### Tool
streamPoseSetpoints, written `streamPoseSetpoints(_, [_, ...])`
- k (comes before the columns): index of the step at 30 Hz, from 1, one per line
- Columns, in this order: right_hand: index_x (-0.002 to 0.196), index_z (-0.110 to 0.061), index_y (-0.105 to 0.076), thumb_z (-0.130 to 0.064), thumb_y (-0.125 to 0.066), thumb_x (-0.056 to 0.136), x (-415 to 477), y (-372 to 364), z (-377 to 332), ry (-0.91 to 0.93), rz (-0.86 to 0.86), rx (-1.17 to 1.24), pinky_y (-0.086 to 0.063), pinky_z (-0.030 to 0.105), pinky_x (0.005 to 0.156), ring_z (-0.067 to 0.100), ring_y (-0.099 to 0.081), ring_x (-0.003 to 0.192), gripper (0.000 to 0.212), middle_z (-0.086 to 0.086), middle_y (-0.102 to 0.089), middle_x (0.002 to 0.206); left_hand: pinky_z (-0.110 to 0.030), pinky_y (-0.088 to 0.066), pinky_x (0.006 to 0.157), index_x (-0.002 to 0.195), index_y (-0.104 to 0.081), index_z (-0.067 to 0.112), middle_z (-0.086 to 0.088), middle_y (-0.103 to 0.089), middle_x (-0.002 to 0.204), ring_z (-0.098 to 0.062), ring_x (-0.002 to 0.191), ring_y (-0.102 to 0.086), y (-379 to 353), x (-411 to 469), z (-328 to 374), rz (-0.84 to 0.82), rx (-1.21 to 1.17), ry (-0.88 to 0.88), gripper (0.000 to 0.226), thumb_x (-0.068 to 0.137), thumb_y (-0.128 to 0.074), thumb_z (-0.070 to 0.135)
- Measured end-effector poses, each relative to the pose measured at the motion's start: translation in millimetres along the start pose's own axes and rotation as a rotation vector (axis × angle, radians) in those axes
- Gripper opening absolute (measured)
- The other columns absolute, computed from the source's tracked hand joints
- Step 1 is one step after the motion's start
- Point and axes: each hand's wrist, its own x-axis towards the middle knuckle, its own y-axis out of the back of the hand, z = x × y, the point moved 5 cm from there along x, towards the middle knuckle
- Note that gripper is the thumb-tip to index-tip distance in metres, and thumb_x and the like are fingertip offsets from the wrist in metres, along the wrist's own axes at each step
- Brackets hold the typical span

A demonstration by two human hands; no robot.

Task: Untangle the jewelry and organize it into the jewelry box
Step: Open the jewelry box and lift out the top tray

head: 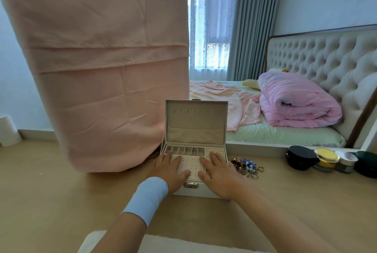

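A white jewelry box (195, 122) stands open on the wooden tabletop, lid upright, showing narrow compartments and a perforated earring panel (190, 164). My left hand (170, 168) lies flat on the tray's left side, fingers straight. My right hand (217, 171) rests flat on the tray's right side, fingers also straight. Neither hand holds anything. A tangled heap of jewelry (247, 167), with blue beads and gold rings, lies on the table just right of the box.
A pink cloth (102, 69) drapes over something tall left of the box. Several cosmetic jars (326, 160) stand at the right. Behind is a mirror reflecting a bed with a pink quilt (295, 101). A white stool edge (163, 244) is below.
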Motion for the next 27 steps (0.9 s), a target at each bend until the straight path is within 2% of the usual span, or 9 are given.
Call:
streamPoseSetpoints(4, [0.161,-0.033,-0.005,-0.058,-0.024,0.103,-18,-1,-7,0.007,0.001,-0.018,-0.001,0.055,0.124,0.022,0.010,0.156,0.065,0.004,0.006,0.170,-0.043,-0.016,0.116,0.151,-0.020,0.034,-0.002,-0.012,0.162,-0.024,0.147,-0.011,5,-20,0,0.046,0.104,-0.014,0.072,0.089,-0.032,0.069])
streamPoseSetpoints(7, [0.159,-0.032,-0.018,-0.060,-0.036,0.099,-19,14,-10,0.005,0.030,-0.067,-0.004,0.060,0.122,0.024,-0.012,0.154,0.068,0.004,-0.016,0.167,-0.043,-0.020,0.114,0.149,-0.026,0.033,-0.002,-0.026,0.157,-0.026,0.142,-0.024,12,-23,1,0.044,0.189,-0.026,0.077,0.084,-0.034,0.073])
streamPoseSetpoints(9, [0.157,-0.032,-0.025,-0.058,-0.041,0.099,-12,31,-11,0.012,0.099,-0.074,-0.012,0.057,0.121,0.024,-0.027,0.149,0.065,0.002,-0.032,0.161,-0.042,-0.021,0.113,0.147,-0.030,0.031,-0.002,-0.034,0.152,-0.025,0.139,-0.029,22,-19,4,0.075,0.175,-0.035,0.074,0.084,-0.037,0.070])
streamPoseSetpoints(13, [0.147,-0.030,-0.044,-0.041,-0.047,0.102,14,59,-9,0.043,0.229,-0.043,-0.033,0.045,0.112,0.022,-0.047,0.135,0.046,-0.002,-0.049,0.149,-0.038,-0.028,0.109,0.143,-0.040,0.028,0.000,-0.044,0.146,-0.023,0.133,-0.038,43,-1,14,0.155,0.069,-0.115,0.053,0.094,-0.042,0.050])
streamPoseSetpoints(18, [0.127,-0.026,-0.066,-0.026,-0.054,0.097,58,63,-5,0.043,0.205,-0.124,-0.054,0.040,0.092,0.024,-0.064,0.111,0.032,0.000,-0.067,0.127,-0.034,-0.030,0.113,0.147,-0.037,0.025,-0.001,-0.039,0.152,-0.023,0.137,-0.037,43,37,17,0.094,-0.012,-0.161,0.050,0.098,-0.043,0.031])
streamPoseSetpoints(21, [0.101,-0.025,-0.074,-0.019,-0.057,0.092,75,57,-6,0.031,0.176,-0.207,-0.059,0.041,0.080,0.022,-0.067,0.089,0.020,-0.001,-0.073,0.102,-0.035,-0.032,0.113,0.147,-0.039,0.026,-0.001,-0.038,0.152,-0.024,0.137,-0.037,38,56,12,0.042,-0.021,-0.146,0.050,0.096,-0.043,0.022])
streamPoseSetpoints(24, [0.101,-0.025,-0.075,-0.018,-0.062,0.089,90,57,-6,0.040,0.193,-0.230,-0.059,0.041,0.081,0.023,-0.066,0.091,0.018,-0.002,-0.069,0.100,-0.037,-0.035,0.111,0.143,-0.044,0.028,-0.001,-0.041,0.149,-0.024,0.134,-0.039,32,71,5,0.005,-0.018,-0.139,0.049,0.095,-0.041,0.019])
streamPoseSetpoints(27, [0.091,-0.023,-0.074,-0.022,-0.068,0.086,100,58,-9,0.037,0.180,-0.289,-0.059,0.037,0.075,0.023,-0.065,0.083,0.008,0.000,-0.068,0.090,-0.037,-0.036,0.109,0.139,-0.049,0.030,0.001,-0.043,0.144,-0.022,0.133,-0.037,27,77,3,0.023,-0.010,-0.164,0.048,0.094,-0.041,0.017])
